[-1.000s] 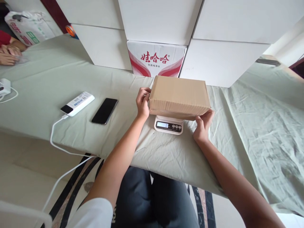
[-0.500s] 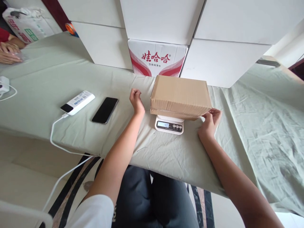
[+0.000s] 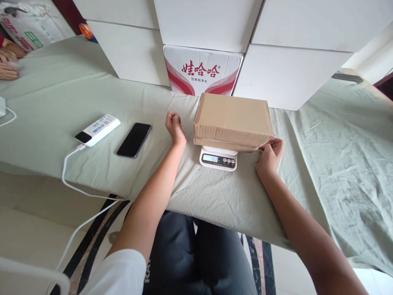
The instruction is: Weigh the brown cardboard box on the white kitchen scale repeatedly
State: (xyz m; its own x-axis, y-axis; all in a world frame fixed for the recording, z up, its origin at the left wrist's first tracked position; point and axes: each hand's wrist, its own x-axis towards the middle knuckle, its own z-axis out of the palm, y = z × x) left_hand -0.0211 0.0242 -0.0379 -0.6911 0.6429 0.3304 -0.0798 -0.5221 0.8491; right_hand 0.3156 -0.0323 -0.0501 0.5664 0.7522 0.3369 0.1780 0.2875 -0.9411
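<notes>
A brown cardboard box (image 3: 231, 116) rests on a small white digital kitchen scale (image 3: 218, 159), its edges hanging over the platform. The scale's display appears to read 51. At the box's lower right corner is my right hand (image 3: 270, 155), with thumb and fingers closed on that corner. My left hand (image 3: 175, 126) is curled into a fist on the cloth, left of the box and apart from it. Nothing shows in the fist. Farther left lie a black smartphone (image 3: 134, 140) and a white power bank (image 3: 97, 130) with a cable plugged in.
White cartons (image 3: 294, 76) are stacked behind the box, one with red print (image 3: 201, 71). A green-grey cloth (image 3: 147, 176) covers the table. At the far left are another person's hands (image 3: 8, 65) and a printed bag (image 3: 30, 26). A white cable (image 3: 66, 174) droops over the front edge.
The scale's display has gone from about 40 to 51. My right hand stays at the box's corner and my left fist stays beside the box. The view has shifted slightly.
</notes>
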